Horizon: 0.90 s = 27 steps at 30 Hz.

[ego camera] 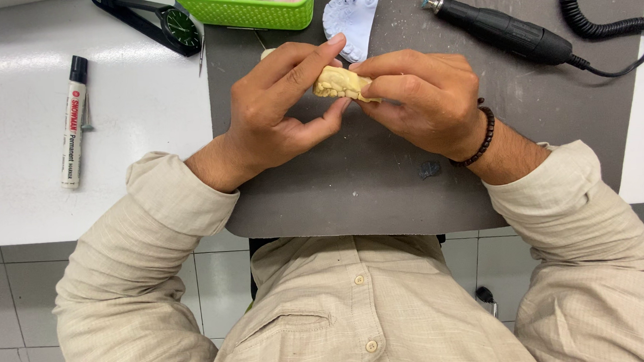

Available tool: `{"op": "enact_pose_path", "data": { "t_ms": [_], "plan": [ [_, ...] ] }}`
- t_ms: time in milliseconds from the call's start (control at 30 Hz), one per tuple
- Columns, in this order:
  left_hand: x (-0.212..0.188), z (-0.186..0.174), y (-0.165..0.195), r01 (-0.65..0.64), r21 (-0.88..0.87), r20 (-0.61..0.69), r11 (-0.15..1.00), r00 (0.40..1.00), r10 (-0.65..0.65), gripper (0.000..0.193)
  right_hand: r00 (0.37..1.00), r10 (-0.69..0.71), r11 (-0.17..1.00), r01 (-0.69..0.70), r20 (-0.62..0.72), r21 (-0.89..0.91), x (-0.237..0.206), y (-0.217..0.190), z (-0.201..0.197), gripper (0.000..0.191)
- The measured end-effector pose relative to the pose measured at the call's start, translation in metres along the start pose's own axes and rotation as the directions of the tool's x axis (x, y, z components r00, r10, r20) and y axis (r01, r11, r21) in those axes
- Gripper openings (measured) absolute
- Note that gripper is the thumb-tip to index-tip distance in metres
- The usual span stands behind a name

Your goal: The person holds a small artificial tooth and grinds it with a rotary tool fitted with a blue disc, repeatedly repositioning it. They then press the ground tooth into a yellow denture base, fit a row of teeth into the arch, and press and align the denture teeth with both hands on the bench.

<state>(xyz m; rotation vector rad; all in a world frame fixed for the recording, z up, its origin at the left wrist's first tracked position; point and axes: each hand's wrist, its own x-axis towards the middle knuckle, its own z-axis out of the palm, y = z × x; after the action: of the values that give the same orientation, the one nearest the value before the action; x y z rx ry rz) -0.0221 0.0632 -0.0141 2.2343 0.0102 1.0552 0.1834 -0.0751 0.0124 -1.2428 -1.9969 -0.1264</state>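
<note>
White countertop point(32, 191) spans the view, with pale floor tiles below its front edge, and a dark grey work mat point(382, 192) lies over its middle, dusted with pale powder near the top. On the mat's far right rests a black rotary handpiece point(503, 32) with a small burr at its tip, its coiled cable point(602, 15) running off toward the right edge. A green plastic basket point(248, 10) sits at the top, straddling the mat's edge, and a dark wristwatch point(171, 22) lies just left of it. A white marker with a black cap point(72, 122) lies well apart on the bare counter to the left. Just beyond the fingers, a pale blue-white dental cast point(353, 19) rests on the mat.

Both hands hover over the mat's upper middle. The left hand point(277, 109) pinches a yellow stone dental model point(340, 83) between thumb and curled fingers, and the right hand point(425, 100), a dark bead bracelet point(483, 137) at its wrist, grips the same model from the other end, so the piece hangs between them above the mat.

As a judgement: stone of this kind is brittle, and opposed pressure from two pinch grips could snap a tooth or chip the base. A slip would drop it onto the mat, perhaps against the blue-white cast close by. A trailing sleeve could also nudge the handpiece, whose burr points toward the casts.
</note>
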Motion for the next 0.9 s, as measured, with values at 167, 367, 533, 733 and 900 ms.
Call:
{"op": "enact_pose_path", "data": {
  "t_ms": [167, 367, 533, 733, 900],
  "plan": [
    [-0.0014, 0.0012, 0.0025, 0.024, 0.003, 0.008, 1.000, 1.000, -0.024, 0.067, 0.999, 0.016, 1.000, -0.017, 0.043, 0.024, -0.0004, -0.0017, -0.0004, 0.032],
    [-0.0022, -0.0012, 0.0024, 0.057, 0.000, 0.037, 0.998, 0.998, -0.057, 0.071, 0.999, 0.020, 0.999, -0.022, 0.038, 0.032, -0.0028, 0.0003, 0.0017, 0.030],
    [-0.0018, -0.0006, 0.0030, 0.059, -0.015, 0.051, 0.998, 0.997, -0.058, 0.074, 0.999, 0.030, 0.999, -0.031, 0.035, 0.033, -0.0042, 0.0005, 0.0016, 0.033],
    [-0.0053, -0.0006, 0.0098, 0.227, -0.245, 0.067, 0.943, 0.974, -0.217, 0.065, 0.999, 0.033, 0.994, -0.036, 0.036, 0.102, 0.0006, 0.0008, -0.0001, 0.039],
    [-0.0084, -0.0085, 0.0054, 0.368, -0.558, 0.145, 0.744, 0.926, -0.349, 0.056, 0.990, 0.109, 0.975, -0.123, 0.085, 0.185, 0.0021, -0.0015, -0.0044, 0.048]
  ]
}}
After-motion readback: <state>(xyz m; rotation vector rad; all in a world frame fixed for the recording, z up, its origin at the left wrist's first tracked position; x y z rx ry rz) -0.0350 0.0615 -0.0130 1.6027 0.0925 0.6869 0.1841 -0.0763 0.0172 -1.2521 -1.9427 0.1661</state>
